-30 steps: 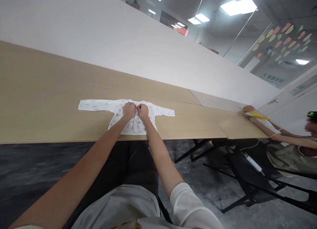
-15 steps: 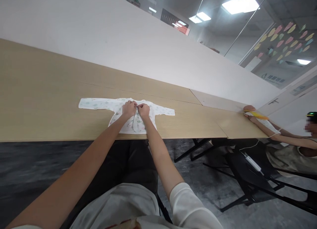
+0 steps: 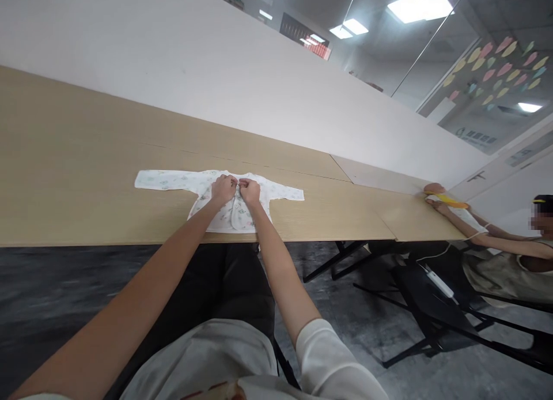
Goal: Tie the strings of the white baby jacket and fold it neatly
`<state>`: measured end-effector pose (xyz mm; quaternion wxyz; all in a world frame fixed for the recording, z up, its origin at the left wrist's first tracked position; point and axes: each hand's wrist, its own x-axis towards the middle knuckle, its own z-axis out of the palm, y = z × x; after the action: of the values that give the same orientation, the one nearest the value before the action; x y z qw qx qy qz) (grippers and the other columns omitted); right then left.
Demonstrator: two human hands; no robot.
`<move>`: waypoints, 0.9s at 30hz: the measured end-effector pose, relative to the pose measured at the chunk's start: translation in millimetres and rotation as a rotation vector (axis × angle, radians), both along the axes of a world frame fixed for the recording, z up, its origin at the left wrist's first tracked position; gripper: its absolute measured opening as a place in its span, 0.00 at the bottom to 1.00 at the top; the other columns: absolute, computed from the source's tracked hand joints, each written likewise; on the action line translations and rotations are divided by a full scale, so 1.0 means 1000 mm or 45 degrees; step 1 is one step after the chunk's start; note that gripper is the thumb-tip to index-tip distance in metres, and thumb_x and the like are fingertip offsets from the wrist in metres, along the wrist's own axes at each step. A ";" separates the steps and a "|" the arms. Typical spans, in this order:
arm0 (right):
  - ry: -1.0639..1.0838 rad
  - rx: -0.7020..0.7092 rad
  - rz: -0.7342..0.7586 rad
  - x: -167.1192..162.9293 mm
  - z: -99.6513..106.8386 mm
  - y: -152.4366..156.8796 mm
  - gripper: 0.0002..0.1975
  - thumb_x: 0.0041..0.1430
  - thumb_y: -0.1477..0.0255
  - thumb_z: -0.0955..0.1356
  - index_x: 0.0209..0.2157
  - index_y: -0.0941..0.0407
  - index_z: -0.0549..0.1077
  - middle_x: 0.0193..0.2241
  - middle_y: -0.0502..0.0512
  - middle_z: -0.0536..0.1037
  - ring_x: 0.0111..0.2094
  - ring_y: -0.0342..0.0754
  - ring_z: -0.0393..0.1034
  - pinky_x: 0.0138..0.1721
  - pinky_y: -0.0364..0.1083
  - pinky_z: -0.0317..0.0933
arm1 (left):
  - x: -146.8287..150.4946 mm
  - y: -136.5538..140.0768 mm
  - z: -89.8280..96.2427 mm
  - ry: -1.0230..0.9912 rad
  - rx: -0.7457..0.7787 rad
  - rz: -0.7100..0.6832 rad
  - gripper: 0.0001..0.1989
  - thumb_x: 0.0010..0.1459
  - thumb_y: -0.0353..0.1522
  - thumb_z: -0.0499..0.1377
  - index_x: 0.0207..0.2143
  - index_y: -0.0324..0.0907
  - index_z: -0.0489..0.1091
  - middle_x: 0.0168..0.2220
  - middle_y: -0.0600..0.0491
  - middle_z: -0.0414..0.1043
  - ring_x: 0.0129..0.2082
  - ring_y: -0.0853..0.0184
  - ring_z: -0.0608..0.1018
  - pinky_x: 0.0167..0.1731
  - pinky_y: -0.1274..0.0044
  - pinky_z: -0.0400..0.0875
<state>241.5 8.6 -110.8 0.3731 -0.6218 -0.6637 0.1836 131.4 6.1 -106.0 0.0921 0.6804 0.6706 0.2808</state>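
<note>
A small white baby shirt [image 3: 173, 180] with a faint print lies face up on the table, its sleeves stretched to both sides. Its lower hem is near the table's front edge. My left hand [image 3: 223, 189] pinches the shirt's front opening just below the neckline. Close beside it, my right hand [image 3: 250, 191] grips the other side of that opening, fingertips almost touching the left ones. Whatever small fastening may be between the fingertips is too small to make out. Under my hands, the front edge of the shirt runs down to a rounded corner.
The long wooden table [image 3: 86, 140] runs along a white wall [image 3: 194, 71]. At the far right a person [image 3: 510, 250] sits with hands on a doll-like thing with yellow cloth [image 3: 451, 202]. A black folding chair [image 3: 427, 296] bearing a white power strip [image 3: 440, 285] stands there.
Both hands stay at the shirt's neckline with only a slight shift of the fingers. The right fingertips have drawn up a little. The shirt lies as before.
</note>
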 end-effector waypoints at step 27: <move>0.245 -0.027 -0.020 0.008 0.001 -0.006 0.09 0.54 0.76 0.68 0.38 0.56 0.77 0.32 0.50 0.81 0.36 0.45 0.76 0.41 0.41 0.67 | -0.036 0.002 -0.023 -0.108 0.166 -0.441 0.16 0.52 0.43 0.58 0.34 0.44 0.81 0.42 0.48 0.80 0.46 0.54 0.78 0.51 0.68 0.68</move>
<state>249.6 2.3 -109.8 0.4301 -0.6104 -0.6177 0.2466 95.4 8.3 -129.3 0.1229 0.7779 0.5192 0.3320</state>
